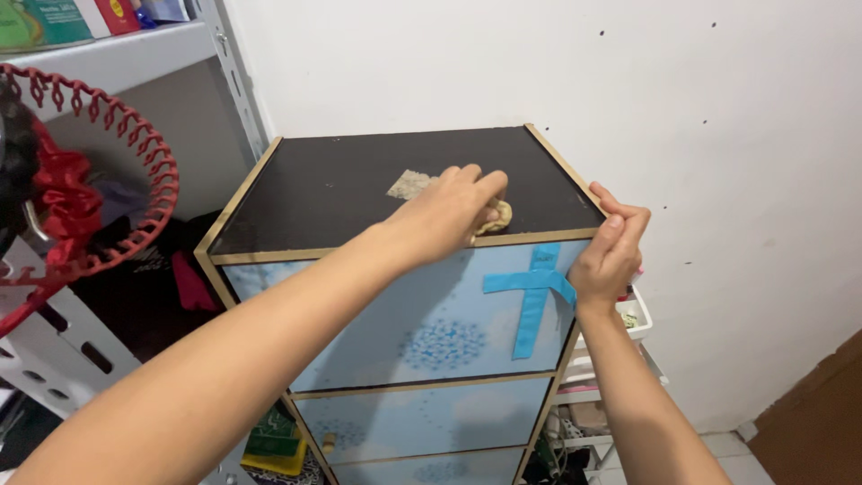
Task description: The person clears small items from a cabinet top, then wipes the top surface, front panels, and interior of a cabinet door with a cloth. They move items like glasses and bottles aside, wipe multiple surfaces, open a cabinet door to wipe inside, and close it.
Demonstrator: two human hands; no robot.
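1. Head view: the left hand (449, 211) presses a crumpled beige cloth (495, 218) onto the cabinet's dark top (341, 189) near its front edge, grip closed on the cloth.
2. The right hand (611, 251) clamps the front right corner, fingers curled over the edge, seemingly steadying the cabinet.

Overall light: the scene is evenly and brightly lit, with soft indoor light seemingly from above and the near side.
Brightest area: the white wall (718, 135) at far right is rendered pale, without blown glare.
Shadows: a soft shadow is cast beneath the left hand (449, 211) on the dark cabinet top (323, 189); the space under the shelf (117, 54) at left is left dim.
Sheen: a faint sheen is seen on the cabinet top.
Sharpness: the centre is held in focus; the near forearms are slightly softened.
Distortion: mild wide-angle stretching is noticed at the edges, where the red basket (99, 180) is bowed.
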